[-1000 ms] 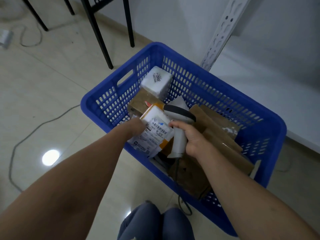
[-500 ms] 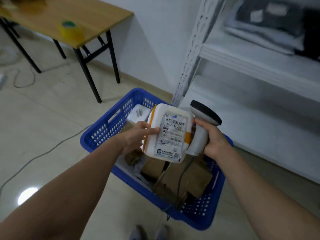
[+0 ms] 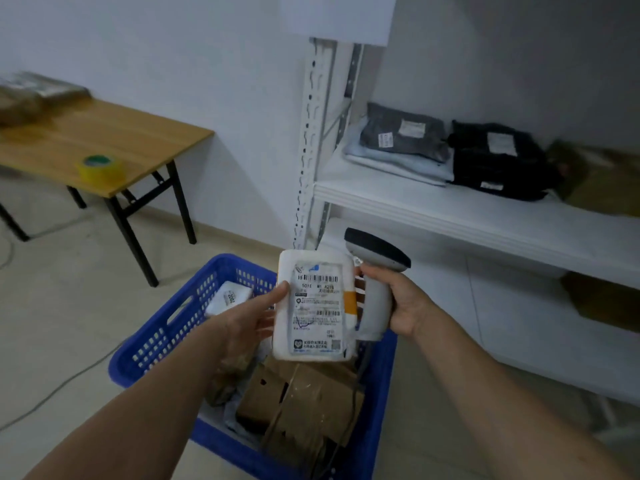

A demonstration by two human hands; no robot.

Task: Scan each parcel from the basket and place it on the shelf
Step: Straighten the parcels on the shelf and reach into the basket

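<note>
Scan step, parcel already out. My left hand (image 3: pixel 252 320) grips the white padded parcel with printed label and orange tape band (image 3: pixel 313 306) by its left edge, thumb on the front, and holds it upright, above the blue perforated plastic basket (image 3: pixel 156 341), label toward the camera. My right hand (image 3: pixel 401 306) is wrapped around the handle of the grey handheld barcode scanner with black head (image 3: pixel 375 261), just right of the parcel, also above the basket. The head points up and away over the parcel's top, not at the barcode.

I can't tell whether this label has been read. If not, next I tip the scanner head down onto the top barcode and pull the trigger. After that the parcel goes to the white metal shelf (image 3: pixel 450 209), up and right of the basket, onto the bare board beside the grey plastic mailer (image 3: pixel 405 136) and the black plastic mailer (image 3: pixel 495 161).

In the basket: brown cardboard parcels (image 3: pixel 304 403) and a small white parcel marked 2002 (image 3: pixel 230 297). The wooden surface with black legs (image 3: pixel 104 140), carrying a yellow tape roll (image 3: pixel 100 166), stands up and left of the basket.
</note>
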